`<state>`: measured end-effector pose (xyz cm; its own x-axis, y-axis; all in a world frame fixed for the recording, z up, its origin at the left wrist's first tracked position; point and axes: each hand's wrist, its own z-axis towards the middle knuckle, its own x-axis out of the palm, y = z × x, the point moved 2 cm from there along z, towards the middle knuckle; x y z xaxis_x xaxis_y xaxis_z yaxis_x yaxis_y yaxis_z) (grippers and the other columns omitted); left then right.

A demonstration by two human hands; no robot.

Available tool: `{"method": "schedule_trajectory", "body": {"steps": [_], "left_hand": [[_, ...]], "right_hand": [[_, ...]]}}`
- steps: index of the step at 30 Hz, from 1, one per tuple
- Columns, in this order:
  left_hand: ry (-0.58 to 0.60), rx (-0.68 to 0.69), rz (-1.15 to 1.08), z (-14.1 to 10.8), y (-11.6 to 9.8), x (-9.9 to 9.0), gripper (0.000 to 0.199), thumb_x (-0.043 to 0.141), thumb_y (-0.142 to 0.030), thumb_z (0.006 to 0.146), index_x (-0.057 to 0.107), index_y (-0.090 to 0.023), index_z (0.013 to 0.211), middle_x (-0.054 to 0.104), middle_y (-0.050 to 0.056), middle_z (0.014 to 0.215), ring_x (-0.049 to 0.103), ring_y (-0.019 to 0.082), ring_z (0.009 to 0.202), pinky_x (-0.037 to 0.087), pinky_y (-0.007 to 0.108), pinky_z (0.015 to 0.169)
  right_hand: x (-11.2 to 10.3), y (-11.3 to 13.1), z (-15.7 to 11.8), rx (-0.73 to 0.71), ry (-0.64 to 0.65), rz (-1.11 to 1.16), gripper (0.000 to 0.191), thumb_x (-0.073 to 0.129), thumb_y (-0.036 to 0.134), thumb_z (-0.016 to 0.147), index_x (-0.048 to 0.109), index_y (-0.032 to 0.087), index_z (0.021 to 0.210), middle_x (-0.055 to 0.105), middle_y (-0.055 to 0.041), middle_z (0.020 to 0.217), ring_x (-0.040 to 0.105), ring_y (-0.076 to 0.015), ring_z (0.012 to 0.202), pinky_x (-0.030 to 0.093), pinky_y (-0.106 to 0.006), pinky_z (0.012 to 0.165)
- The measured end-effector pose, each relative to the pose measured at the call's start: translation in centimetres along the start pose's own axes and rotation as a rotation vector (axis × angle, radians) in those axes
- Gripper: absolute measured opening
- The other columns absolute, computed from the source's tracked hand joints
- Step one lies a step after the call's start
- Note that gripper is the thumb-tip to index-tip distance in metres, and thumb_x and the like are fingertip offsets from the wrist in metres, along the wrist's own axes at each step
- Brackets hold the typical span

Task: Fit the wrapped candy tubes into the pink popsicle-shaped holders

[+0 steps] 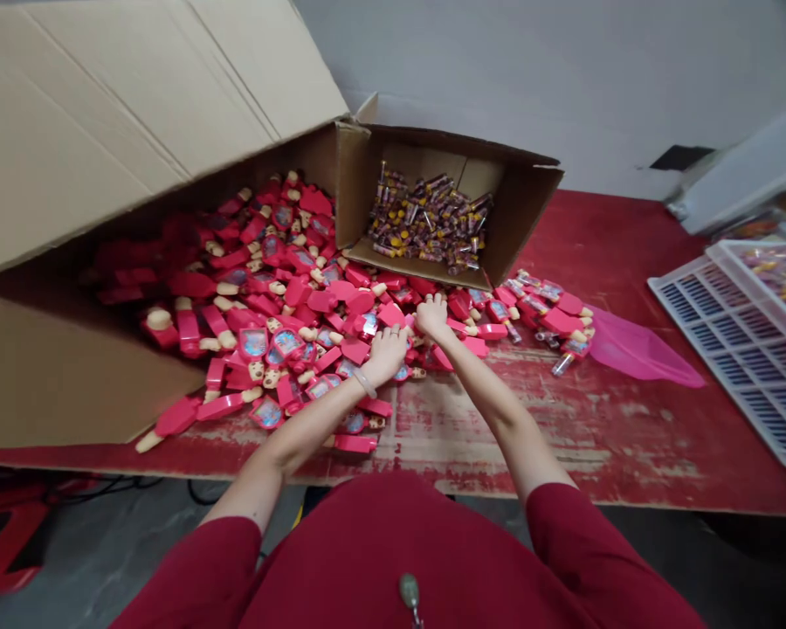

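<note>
1. The left hand [386, 355] is laid wide, palm down, on pink plastic pieces [301, 323].
2. The right hand [430, 316] is drawn narrow over the same pieces; whether one is held cannot be told.
3. The pieces are heaped on a worn red tabletop [616, 437] and within a large cardboard box [105, 131] laid on its side.
4. Wrapped tubes [429, 218] are held in a smaller cardboard box [517, 201] standing among the pieces.
5. A white plastic tray [727, 349] is placed farther right.

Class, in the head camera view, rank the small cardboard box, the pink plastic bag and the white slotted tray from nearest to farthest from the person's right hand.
From the right hand:
1. Small cardboard box, just ahead of it.
2. Pink plastic bag, to the right on the table.
3. White slotted tray, farther right.
</note>
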<state>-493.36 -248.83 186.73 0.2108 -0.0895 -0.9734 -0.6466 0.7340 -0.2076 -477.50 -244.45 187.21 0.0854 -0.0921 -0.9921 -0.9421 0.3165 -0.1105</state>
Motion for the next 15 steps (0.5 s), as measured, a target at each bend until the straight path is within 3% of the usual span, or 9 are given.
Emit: {"method": "schedule_trajectory", "body": {"steps": [3, 5, 10, 12, 15], "left_hand": [[0.056, -0.006, -0.228, -0.9, 1.6, -1.0, 0.041, 0.066, -0.013, 0.081, 0.058, -0.009, 0.12, 0.065, 0.022, 0.121, 0.06, 0.034, 0.115, 0.044, 0.045, 0.1], [0.039, -0.057, -0.536, -1.8, 3.0, -1.7, 0.045, 0.074, -0.017, 0.076, 0.057, -0.013, 0.118, 0.067, 0.017, 0.118, 0.062, 0.032, 0.113, 0.047, 0.044, 0.099], [-0.14, -0.393, -1.469, -4.5, 5.0, -3.5, 0.068, 0.083, -0.022, 0.063, 0.054, -0.02, 0.124, 0.07, 0.004, 0.101, 0.068, 0.019, 0.087, 0.055, 0.031, 0.077], [-0.174, -0.474, -1.736, -5.1, 4.9, -4.1, 0.062, 0.083, -0.023, 0.061, 0.058, -0.019, 0.118, 0.07, 0.0, 0.089, 0.066, 0.014, 0.071, 0.054, 0.025, 0.064], [-0.27, -0.596, -1.963, -5.1, 4.7, -4.7, 0.043, 0.083, -0.027, 0.063, 0.063, -0.016, 0.1, 0.068, -0.002, 0.073, 0.063, 0.012, 0.058, 0.05, 0.021, 0.051]], "right_hand": [[0.6, -0.1, -0.8, -0.048, -0.002, 0.03, 0.04, 0.042, 0.016, 0.094, 0.072, 0.005, 0.119, 0.055, -0.0259, 0.14, 0.037, -0.0361, 0.134, 0.029, -0.044, 0.104], [1.2, -0.1, -1.3, -0.075, 0.0, 0.057, 0.04, 0.04, 0.015, 0.095, 0.071, 0.004, 0.118, 0.062, -0.0261, 0.132, 0.038, -0.0351, 0.133, 0.028, -0.044, 0.103], [2.2, 0.1, -0.9, -0.077, -0.011, 0.125, 0.041, 0.041, 0.015, 0.095, 0.062, -0.001, 0.126, 0.068, -0.0296, 0.116, 0.039, -0.036, 0.133, 0.025, -0.048, 0.104], [2.0, 0.1, -0.5, -0.053, -0.022, 0.153, 0.041, 0.045, 0.017, 0.094, 0.06, -0.002, 0.126, 0.068, -0.0303, 0.117, 0.04, -0.037, 0.132, 0.025, -0.05, 0.104], [1.3, -0.2, -0.4, -0.002, -0.047, 0.189, 0.042, 0.048, 0.017, 0.092, 0.058, -0.001, 0.128, 0.066, -0.029, 0.122, 0.042, -0.0376, 0.13, 0.027, -0.05, 0.103]]}}
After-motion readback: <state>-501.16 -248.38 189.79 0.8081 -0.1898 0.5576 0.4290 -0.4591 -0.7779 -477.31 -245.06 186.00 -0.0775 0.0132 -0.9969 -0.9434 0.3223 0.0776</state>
